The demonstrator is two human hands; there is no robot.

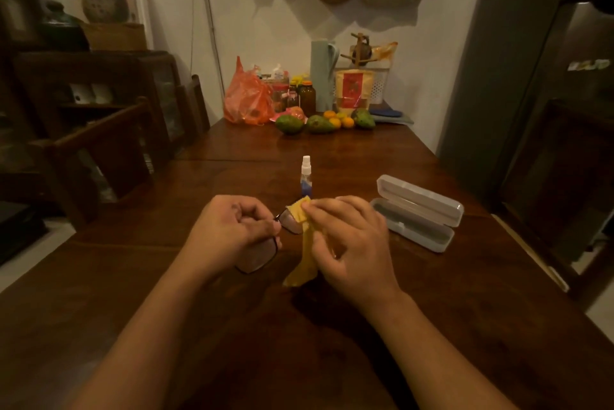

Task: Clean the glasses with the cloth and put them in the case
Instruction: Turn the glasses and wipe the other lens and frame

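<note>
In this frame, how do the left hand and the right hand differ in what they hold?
The left hand grips the glasses by their frame; the right hand pinches the yellow cloth. The left hand touches the glasses bare, whereas the right hand meets the far lens through the cloth. Shared: both are over the table, and neither touches the open case.
</note>
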